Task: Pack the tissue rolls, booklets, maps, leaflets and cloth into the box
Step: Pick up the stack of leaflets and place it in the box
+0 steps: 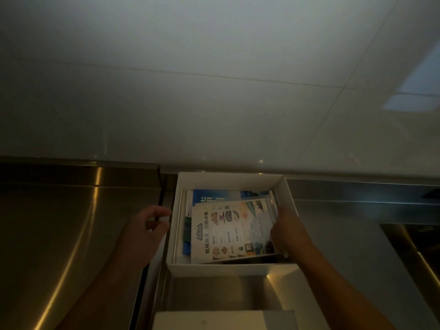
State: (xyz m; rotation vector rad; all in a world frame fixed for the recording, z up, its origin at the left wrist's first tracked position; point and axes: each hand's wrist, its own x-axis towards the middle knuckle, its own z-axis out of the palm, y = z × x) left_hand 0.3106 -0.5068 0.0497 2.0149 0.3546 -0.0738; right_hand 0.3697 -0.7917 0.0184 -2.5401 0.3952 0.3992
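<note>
A white open box [228, 179] stands on the steel counter against the wall. Inside it lies a stack of printed leaflets; the top leaflet [234, 232] is pale with small pictures and dark lettering, and it sits tilted. A blue-and-white booklet [214, 196] shows beneath it at the far end. My right hand [287, 231] reaches over the box's right wall and grips the right edge of the leaflets. My left hand [148, 226] hovers just outside the box's left wall, fingers loosely curled with nothing seen in them. No tissue rolls or cloth are visible.
Brushed steel counter [59, 222] spreads to the left, with a dark seam [160, 189] beside the box. A white flat slab [214, 320] lies at the near edge below the box. A recess [416, 241] opens at the right. Tiled wall [214, 79] rises behind.
</note>
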